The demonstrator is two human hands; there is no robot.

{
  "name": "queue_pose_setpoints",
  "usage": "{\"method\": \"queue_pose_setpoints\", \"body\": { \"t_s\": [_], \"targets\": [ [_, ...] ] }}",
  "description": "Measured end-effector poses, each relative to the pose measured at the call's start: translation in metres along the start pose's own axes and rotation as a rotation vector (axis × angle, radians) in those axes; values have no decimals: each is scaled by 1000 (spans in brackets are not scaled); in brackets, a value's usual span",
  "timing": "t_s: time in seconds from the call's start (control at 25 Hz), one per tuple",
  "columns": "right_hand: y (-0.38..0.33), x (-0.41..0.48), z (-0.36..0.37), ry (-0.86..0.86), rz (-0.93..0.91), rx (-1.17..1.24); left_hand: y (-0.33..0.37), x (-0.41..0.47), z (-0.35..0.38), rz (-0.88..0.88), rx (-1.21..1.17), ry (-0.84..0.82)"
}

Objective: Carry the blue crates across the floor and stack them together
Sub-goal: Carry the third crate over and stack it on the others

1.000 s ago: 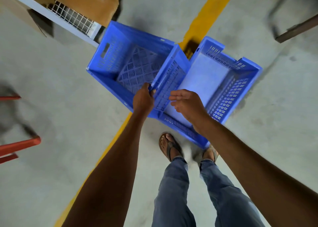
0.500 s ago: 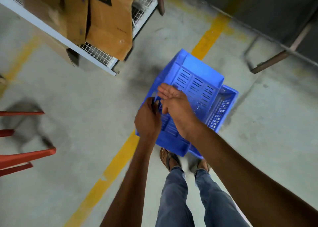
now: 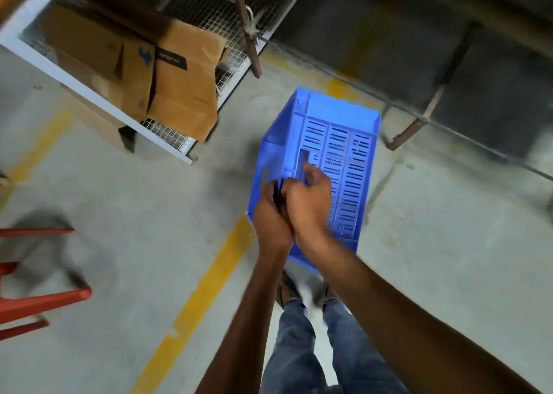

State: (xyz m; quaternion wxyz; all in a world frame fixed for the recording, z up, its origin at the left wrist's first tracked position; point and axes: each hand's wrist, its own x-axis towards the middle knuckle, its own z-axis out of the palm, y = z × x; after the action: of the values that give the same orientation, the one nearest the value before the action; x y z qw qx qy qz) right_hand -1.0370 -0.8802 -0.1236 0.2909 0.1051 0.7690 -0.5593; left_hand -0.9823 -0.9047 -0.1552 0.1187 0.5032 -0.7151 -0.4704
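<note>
The blue crates [image 3: 338, 151] hang in front of me above the floor, pressed together so that they read as one block with a slotted side facing up. My left hand [image 3: 270, 214] grips their near left edge. My right hand [image 3: 311, 202] sits right beside it, fingers curled at a handle slot in the slotted wall. Both hands touch each other. How the crates fit together underneath is hidden.
A wire-mesh rack [image 3: 167, 136] with cardboard boxes [image 3: 179, 85] stands at the upper left. Red metal legs [image 3: 42, 301] jut in at the left edge. A yellow floor line [image 3: 206, 292] runs diagonally. Rusty frame legs [image 3: 416, 127] stand at the upper right. My feet [image 3: 305, 295] are below the crates.
The two crates, side by side and open a second ago, have been swung together and lifted. My hands have closed in next to each other. The view has moved forward toward the rack.
</note>
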Motion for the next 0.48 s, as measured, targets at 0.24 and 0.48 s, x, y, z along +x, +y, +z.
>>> {"method": "queue_pose_setpoints", "body": {
  "t_s": [0.24,0.48],
  "targets": [
    [-26,-2,-29,54,-85,-165,34,-37,12,88,94,-167],
    [-30,14,-54,119,-45,-197,35,-54,8,203,-118,-458]
  ]
}}
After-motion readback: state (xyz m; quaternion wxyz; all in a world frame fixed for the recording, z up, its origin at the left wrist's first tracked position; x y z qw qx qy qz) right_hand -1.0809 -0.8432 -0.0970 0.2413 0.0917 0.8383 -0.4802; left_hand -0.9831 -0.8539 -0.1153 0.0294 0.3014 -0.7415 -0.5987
